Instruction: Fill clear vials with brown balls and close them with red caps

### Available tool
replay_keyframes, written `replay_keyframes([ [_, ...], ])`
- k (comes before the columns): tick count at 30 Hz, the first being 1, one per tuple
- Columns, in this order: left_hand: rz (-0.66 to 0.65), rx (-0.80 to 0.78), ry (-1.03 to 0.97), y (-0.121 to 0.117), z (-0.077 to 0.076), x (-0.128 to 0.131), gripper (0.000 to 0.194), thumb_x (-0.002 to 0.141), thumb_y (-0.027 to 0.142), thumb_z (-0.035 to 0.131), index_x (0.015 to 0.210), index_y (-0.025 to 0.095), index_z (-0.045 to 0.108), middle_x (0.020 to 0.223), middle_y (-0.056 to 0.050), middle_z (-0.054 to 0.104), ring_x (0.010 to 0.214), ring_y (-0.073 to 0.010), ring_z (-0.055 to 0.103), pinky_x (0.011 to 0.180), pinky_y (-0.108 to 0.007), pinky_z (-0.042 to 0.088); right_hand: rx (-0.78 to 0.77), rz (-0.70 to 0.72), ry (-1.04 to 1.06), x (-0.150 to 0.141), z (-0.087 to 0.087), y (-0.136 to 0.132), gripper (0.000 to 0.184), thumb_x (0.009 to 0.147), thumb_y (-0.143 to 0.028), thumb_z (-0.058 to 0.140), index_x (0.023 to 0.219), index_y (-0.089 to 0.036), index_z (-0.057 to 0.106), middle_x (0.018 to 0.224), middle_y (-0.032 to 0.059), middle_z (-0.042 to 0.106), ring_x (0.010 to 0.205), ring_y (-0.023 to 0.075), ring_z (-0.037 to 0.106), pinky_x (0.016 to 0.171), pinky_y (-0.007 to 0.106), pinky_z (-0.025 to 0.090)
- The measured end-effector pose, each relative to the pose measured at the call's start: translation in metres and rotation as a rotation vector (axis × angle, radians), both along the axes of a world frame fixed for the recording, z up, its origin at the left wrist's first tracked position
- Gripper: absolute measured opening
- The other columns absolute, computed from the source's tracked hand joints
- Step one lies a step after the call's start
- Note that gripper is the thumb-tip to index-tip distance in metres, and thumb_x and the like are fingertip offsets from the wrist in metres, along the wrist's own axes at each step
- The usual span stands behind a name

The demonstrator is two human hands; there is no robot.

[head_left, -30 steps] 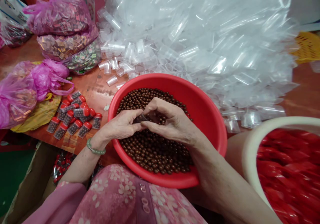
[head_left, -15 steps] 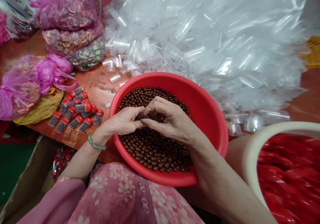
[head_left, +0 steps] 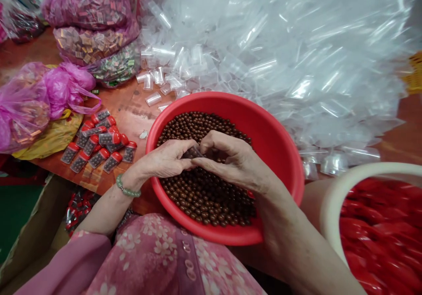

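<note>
Stacked pink bags (head_left: 87, 9) behind a crumpled yellow bag (head_left: 59, 136)

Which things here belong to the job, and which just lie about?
Likely used:
small dark-looking plastic container, between left hand and right hand
shiny brown balls
round red plastic basin
heaped clear plastic tubes
glossy red plastic pieces
red-capped clear containers

Probably aside:
knotted pink plastic bags
yellow plastic bag
perforated yellow plastic basket

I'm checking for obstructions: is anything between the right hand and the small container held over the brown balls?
Nothing visible: the right hand's thumb appears to touch the container, which the left hand grips from the other side. The brown balls lie below, in the red basin.
</note>
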State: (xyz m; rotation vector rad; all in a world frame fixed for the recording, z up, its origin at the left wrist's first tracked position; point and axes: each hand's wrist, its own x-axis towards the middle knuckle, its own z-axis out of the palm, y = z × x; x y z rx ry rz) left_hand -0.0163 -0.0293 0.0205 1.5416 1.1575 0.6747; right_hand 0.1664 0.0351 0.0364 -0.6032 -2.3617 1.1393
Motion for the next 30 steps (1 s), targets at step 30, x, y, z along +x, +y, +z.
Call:
replay_keyframes([
  [30,0.145,-0.194,-0.583,-0.026,0.022,0.011,0.026,0.078,0.025,0.076,0.096,0.014,0.062,0.086,-0.003,0.070,0.080,-0.0112,0.067,0.077,-0.025,0.053,0.151,-0.508,-0.395,0.108,0.000,0.009,0.015,0.086,-0.034,0.058,0.081,-0.021,0.065,0.077,0.0061,0.070,0.069,0.0219,0.062,0.065,0.036,0.046],
])
